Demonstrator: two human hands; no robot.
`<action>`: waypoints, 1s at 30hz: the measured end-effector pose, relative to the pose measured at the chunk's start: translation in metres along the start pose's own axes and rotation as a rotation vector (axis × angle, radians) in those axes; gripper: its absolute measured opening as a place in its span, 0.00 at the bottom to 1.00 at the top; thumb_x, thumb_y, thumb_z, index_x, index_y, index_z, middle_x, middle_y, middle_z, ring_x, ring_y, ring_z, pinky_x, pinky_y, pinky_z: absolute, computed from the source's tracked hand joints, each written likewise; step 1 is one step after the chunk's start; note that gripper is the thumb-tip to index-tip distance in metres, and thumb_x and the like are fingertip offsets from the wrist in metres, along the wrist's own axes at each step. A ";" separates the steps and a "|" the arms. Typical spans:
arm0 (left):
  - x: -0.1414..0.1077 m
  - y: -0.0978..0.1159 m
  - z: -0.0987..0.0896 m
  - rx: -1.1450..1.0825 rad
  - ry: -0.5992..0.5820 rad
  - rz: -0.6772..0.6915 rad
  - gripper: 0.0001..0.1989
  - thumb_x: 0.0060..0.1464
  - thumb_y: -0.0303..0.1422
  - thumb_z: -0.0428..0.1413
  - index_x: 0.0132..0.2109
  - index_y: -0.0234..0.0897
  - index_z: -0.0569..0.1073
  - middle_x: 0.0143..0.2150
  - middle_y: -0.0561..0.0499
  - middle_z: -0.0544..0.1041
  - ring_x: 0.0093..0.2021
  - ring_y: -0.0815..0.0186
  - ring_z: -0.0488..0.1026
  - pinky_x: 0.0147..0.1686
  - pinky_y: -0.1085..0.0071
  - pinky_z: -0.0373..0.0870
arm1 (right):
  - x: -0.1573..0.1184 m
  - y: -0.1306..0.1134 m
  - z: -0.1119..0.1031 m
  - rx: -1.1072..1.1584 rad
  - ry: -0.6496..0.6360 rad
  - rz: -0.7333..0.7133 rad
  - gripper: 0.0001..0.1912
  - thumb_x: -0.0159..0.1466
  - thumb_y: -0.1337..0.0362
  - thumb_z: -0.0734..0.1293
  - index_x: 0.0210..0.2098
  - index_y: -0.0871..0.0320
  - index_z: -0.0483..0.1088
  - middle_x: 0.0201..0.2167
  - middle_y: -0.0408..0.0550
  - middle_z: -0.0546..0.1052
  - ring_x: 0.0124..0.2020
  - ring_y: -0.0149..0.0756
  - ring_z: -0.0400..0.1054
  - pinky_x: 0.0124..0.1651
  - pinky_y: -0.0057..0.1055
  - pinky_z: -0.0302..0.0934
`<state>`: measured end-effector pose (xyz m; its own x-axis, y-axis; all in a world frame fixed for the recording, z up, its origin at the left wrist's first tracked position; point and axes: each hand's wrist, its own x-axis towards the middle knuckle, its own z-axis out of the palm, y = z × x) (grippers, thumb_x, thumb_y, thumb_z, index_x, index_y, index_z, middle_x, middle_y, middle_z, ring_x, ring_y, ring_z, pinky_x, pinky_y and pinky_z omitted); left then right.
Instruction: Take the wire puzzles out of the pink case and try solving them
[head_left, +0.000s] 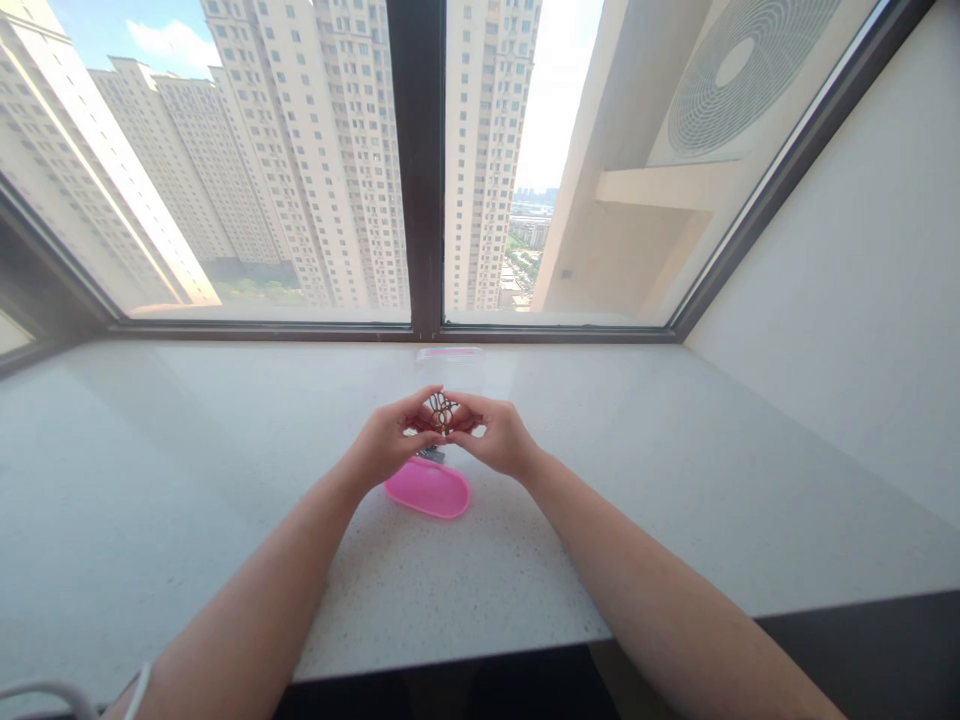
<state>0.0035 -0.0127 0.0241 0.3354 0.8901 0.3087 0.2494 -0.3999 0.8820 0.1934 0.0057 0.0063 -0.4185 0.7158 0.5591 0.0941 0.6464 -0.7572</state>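
Observation:
Between my two hands is a small dark bronze piece of looped metal [442, 412], shaped like an open flower or bow; its exact kind is too small to tell. My left hand [386, 435] pinches it from the left with thumb and fingers. From the right, my right hand [499, 430] grips it the same way, and the fingertips of both hands nearly meet. Just below them lies a bright pink oval tray [427, 490], its far edge partly covered by my left hand. A small grey item [432, 454] shows at that far edge, mostly hidden.
A clear plastic pouch with a pink strip [450, 353] lies flat by the window frame [427, 335]. The speckled white counter [225, 450] spreads to both sides, with its front edge close to me. A white cable [45, 688] crosses the lower left corner.

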 end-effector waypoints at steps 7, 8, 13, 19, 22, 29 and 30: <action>0.000 0.004 0.000 0.093 0.009 0.005 0.29 0.47 0.32 0.60 0.57 0.35 0.65 0.32 0.52 0.76 0.34 0.63 0.74 0.41 0.63 0.73 | 0.000 -0.003 -0.002 -0.029 -0.036 0.004 0.27 0.54 0.68 0.70 0.54 0.62 0.66 0.32 0.49 0.78 0.31 0.35 0.72 0.36 0.32 0.69; 0.000 0.004 -0.001 0.096 0.006 0.006 0.30 0.47 0.32 0.60 0.58 0.35 0.65 0.33 0.51 0.76 0.34 0.63 0.74 0.40 0.63 0.73 | 0.000 -0.002 -0.002 -0.032 -0.033 0.003 0.27 0.54 0.68 0.70 0.54 0.62 0.66 0.31 0.49 0.77 0.31 0.34 0.72 0.36 0.32 0.68; 0.000 0.005 -0.001 0.072 -0.033 0.015 0.31 0.48 0.32 0.59 0.60 0.35 0.62 0.34 0.51 0.76 0.35 0.63 0.74 0.41 0.63 0.72 | 0.000 0.000 -0.002 -0.018 -0.031 0.007 0.28 0.54 0.68 0.69 0.54 0.61 0.65 0.32 0.48 0.77 0.30 0.33 0.72 0.37 0.32 0.68; 0.000 0.002 -0.001 0.044 -0.023 0.019 0.31 0.48 0.32 0.59 0.60 0.35 0.62 0.34 0.51 0.76 0.35 0.63 0.74 0.41 0.62 0.72 | 0.001 -0.004 -0.003 0.005 -0.031 0.005 0.27 0.54 0.70 0.69 0.53 0.61 0.65 0.31 0.47 0.77 0.30 0.33 0.72 0.37 0.32 0.68; 0.000 0.001 -0.001 0.057 -0.018 0.027 0.31 0.49 0.31 0.58 0.60 0.34 0.62 0.34 0.51 0.75 0.35 0.64 0.73 0.40 0.63 0.72 | 0.001 -0.005 -0.004 0.005 -0.036 0.008 0.27 0.54 0.69 0.70 0.53 0.61 0.66 0.30 0.47 0.76 0.30 0.33 0.71 0.36 0.32 0.68; -0.001 0.001 -0.003 0.052 -0.030 0.034 0.28 0.51 0.30 0.56 0.60 0.36 0.62 0.34 0.52 0.74 0.35 0.64 0.74 0.40 0.63 0.73 | 0.001 -0.005 -0.001 0.029 -0.043 0.004 0.27 0.54 0.69 0.69 0.53 0.61 0.66 0.29 0.46 0.76 0.29 0.33 0.71 0.35 0.31 0.68; -0.001 0.002 -0.004 0.050 -0.035 0.032 0.28 0.51 0.30 0.56 0.59 0.37 0.62 0.34 0.52 0.74 0.35 0.64 0.74 0.40 0.63 0.73 | 0.001 -0.005 -0.001 0.021 -0.037 0.006 0.26 0.54 0.69 0.69 0.53 0.60 0.66 0.29 0.46 0.76 0.29 0.33 0.71 0.35 0.31 0.68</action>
<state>0.0003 -0.0132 0.0266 0.3750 0.8688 0.3232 0.2832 -0.4394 0.8525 0.1931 0.0033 0.0111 -0.4511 0.7090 0.5421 0.0779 0.6364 -0.7674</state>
